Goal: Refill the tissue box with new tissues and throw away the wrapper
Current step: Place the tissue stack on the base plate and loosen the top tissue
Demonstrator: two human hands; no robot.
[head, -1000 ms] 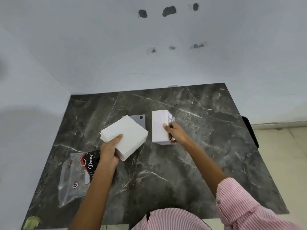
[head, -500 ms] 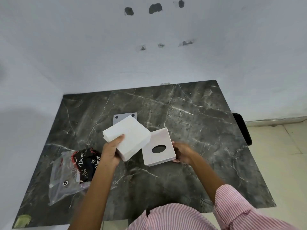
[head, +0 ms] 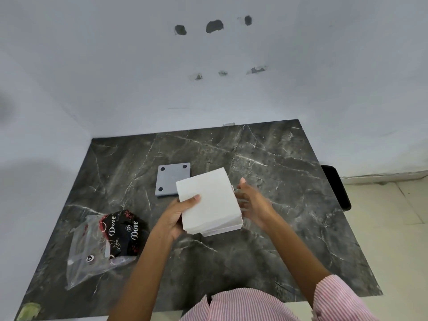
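Note:
My left hand (head: pixel 179 213) grips a thick white stack of tissues (head: pixel 208 200) by its left side. The stack sits over the white tissue box (head: pixel 228 228), which is mostly hidden beneath it; only a thin edge shows at the bottom right. My right hand (head: pixel 251 202) rests against the box's right side, its fingers partly behind the stack. Behind them on the table lies the box's grey base plate (head: pixel 170 180) with dark feet, upside down. The crumpled clear and black "Dove" wrapper (head: pixel 104 242) is on the table to the left.
The dark marble table (head: pixel 289 193) stands in a corner between white walls. A dark object (head: pixel 335 186) sticks out past the table's right edge. A small greenish scrap (head: pixel 29 311) lies at the front left corner. Tiled floor shows to the right.
The tissue stack has moved right, from beside the box to over it, covering the oval opening. My right hand shifted up along the box's right side.

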